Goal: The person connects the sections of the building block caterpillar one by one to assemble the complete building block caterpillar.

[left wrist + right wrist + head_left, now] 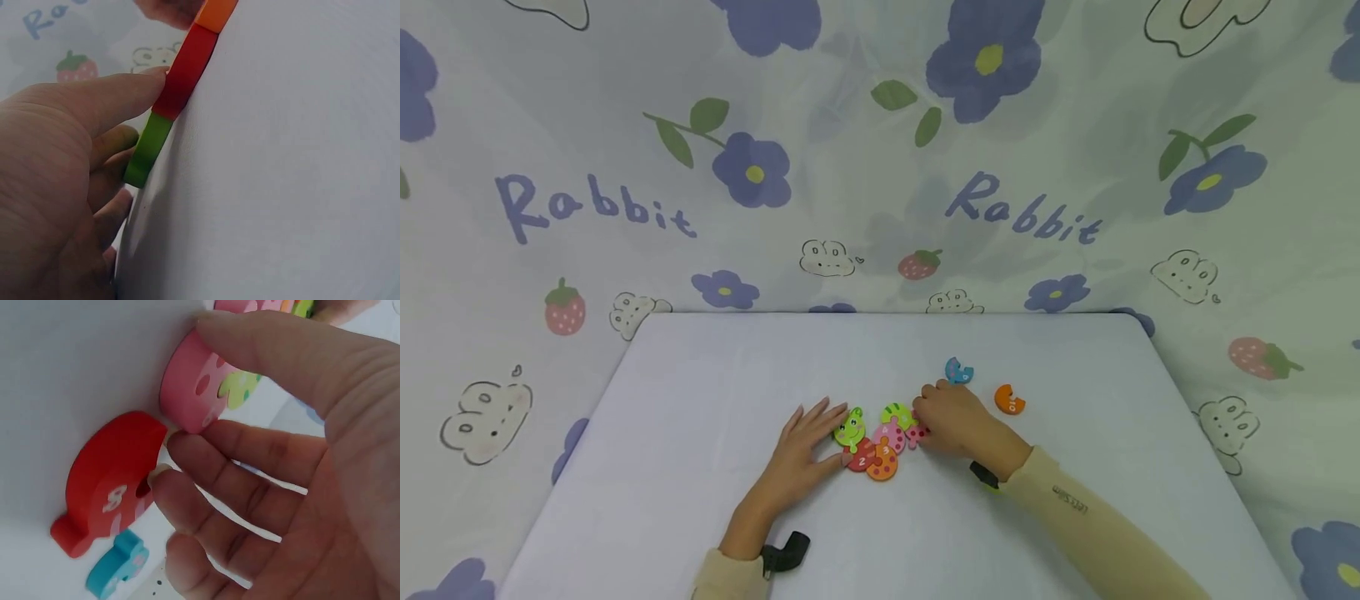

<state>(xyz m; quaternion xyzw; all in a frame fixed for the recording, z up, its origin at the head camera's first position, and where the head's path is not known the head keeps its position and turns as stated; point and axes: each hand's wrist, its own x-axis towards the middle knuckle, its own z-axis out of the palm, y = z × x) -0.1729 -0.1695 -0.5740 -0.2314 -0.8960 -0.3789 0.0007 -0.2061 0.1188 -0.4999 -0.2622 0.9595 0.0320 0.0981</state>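
Observation:
A caterpillar of wooden puzzle pieces lies on the white table. My left hand (801, 454) rests beside its left end, fingers fairly straight. The fingertips are at the green smiling head piece (850, 429), the thumb against the red piece (187, 69) numbered 2. Orange piece (883, 465) 3, pink piece (888, 437) 4 and a green striped piece (895, 412) follow. My right hand (958, 421) pinches the dotted pink piece (184, 384) at the right end between thumb and fingers. Close to those fingertips lies a red piece (112, 481), hidden in the head view.
Behind my right hand lies a blue piece (956, 370). To its right is an orange piece (1010, 399) numbered 10. A bit of green (992, 489) shows under the right wrist. A printed rabbit-and-flower cloth (850, 183) hangs behind the table.

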